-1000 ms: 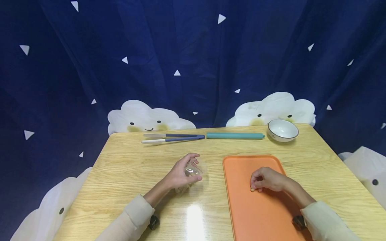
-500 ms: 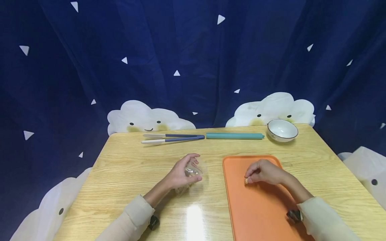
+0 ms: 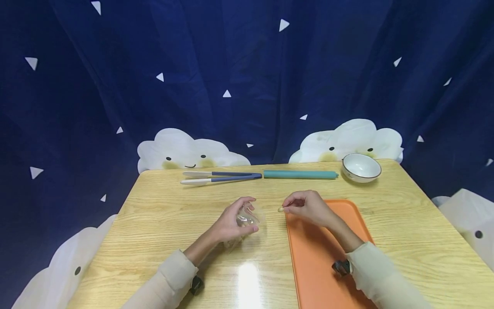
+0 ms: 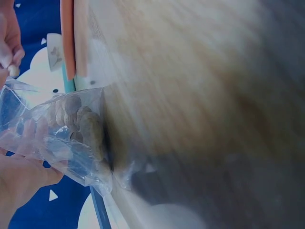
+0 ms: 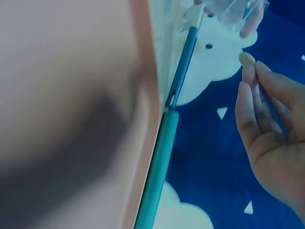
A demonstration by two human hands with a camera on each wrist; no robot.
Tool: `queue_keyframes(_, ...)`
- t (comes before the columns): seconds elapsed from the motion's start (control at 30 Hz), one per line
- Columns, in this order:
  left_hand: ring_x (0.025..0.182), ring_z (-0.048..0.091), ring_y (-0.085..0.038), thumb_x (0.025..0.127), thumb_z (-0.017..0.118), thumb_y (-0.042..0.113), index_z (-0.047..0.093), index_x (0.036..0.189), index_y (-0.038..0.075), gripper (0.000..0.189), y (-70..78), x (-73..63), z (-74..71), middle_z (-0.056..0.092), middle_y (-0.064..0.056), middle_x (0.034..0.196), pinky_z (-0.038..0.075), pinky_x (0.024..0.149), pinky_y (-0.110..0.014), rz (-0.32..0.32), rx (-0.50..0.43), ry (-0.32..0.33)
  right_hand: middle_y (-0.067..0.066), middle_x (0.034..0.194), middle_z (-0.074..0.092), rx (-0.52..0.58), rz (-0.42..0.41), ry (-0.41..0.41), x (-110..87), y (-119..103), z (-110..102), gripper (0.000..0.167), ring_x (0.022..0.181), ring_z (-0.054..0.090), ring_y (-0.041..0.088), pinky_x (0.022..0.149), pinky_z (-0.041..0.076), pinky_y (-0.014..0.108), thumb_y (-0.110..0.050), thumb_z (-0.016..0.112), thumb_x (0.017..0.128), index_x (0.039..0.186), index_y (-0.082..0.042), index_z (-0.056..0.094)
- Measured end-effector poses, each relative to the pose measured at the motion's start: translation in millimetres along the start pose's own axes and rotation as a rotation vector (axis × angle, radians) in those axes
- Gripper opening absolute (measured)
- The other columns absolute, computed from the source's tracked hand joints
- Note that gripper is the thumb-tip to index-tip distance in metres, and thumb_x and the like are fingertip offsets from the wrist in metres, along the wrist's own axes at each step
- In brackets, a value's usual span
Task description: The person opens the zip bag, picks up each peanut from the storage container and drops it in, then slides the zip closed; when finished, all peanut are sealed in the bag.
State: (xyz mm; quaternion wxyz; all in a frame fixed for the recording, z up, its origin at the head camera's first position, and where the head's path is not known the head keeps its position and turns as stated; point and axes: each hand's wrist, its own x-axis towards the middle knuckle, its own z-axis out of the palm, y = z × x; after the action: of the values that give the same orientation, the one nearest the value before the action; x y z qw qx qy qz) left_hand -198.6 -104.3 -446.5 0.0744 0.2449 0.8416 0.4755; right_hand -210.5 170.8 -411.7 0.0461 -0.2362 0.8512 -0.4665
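Note:
In the head view my left hand [image 3: 229,225] grips a clear plastic bag [image 3: 246,219] on the table. The left wrist view shows the bag [image 4: 52,126] standing open-mouthed, several brownish nut-like pieces [image 4: 81,119] gathered at its bottom. To the right, my right hand [image 3: 308,209] pinches one small pale oval nut-like piece [image 3: 280,209] between thumb and fingertips. That hand is above the left edge of an orange tray [image 3: 320,274], its fingertips pointing toward the bag. Seen from the right wrist, the piece [image 5: 247,59] sticks out past the fingertips.
Blue tongs with pale tips [image 3: 231,177] and a teal stick-like tube [image 3: 300,174] lie along the back of the wooden table [image 3: 162,214]. A white bowl [image 3: 361,166] stands at the back right. Behind hangs a dark blue curtain [image 3: 200,56].
My right hand has moved left and away from me, from over the middle of the tray to its left edge, carrying the small piece. The left hand and bag have stayed put.

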Motion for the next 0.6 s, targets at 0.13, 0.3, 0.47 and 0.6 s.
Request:
queue_keyframes(0.13, 0.111, 0.054, -0.020, 0.075, 0.077, 0.028, 0.041, 0.138, 0.023, 0.073, 0.3, 0.7, -0.4, 0.058, -0.011, 0.122, 0.041, 0.098, -0.047, 0.000, 0.010, 0.004, 0.008, 0.085, 0.073, 0.005, -0.043, 0.015, 12.6, -11.5, 11.0, 0.008, 0.073, 0.069, 0.017, 0.064, 0.053, 0.020, -0.010, 0.072, 0.082, 0.089, -0.007, 0.072)
queue_keyframes(0.3, 0.111, 0.054, -0.020, 0.075, 0.077, 0.028, 0.040, 0.139, 0.021, 0.074, -0.3, 0.7, -0.7, 0.058, -0.012, 0.122, 0.041, 0.097, -0.047, -0.004, 0.012, 0.003, 0.008, 0.087, 0.073, 0.015, -0.040, -0.016, 25.5, -24.7, 26.2, 0.008, 0.077, 0.070, 0.020, 0.065, 0.053, 0.019, -0.008, 0.071, 0.082, 0.090, -0.006, 0.072)
queue_keyframes(0.47, 0.113, 0.053, -0.020, 0.075, 0.077, 0.029, 0.041, 0.139, 0.021, 0.074, -1.1, 0.2, -0.5, 0.056, -0.007, 0.124, 0.042, 0.097, -0.047, -0.011, 0.019, 0.005, 0.005, 0.083, 0.073, -0.023, -0.046, -0.003, 31.4, -32.5, 42.3, 0.006, 0.071, 0.065, 0.007, 0.063, 0.053, 0.019, -0.010, 0.073, 0.081, 0.086, -0.008, 0.073)
queue_keyframes(0.6, 0.114, 0.052, -0.020, 0.075, 0.078, 0.025, 0.042, 0.138, 0.024, 0.072, -0.4, -0.1, -0.2, 0.054, -0.003, 0.127, 0.043, 0.095, -0.045, -0.017, 0.011, 0.014, 0.005, 0.084, 0.073, -0.030, -0.068, 0.000, 33.8, -36.7, 51.6, 0.007, 0.070, 0.063, 0.004, 0.063, 0.052, 0.019, -0.011, 0.074, 0.080, 0.086, -0.009, 0.074)
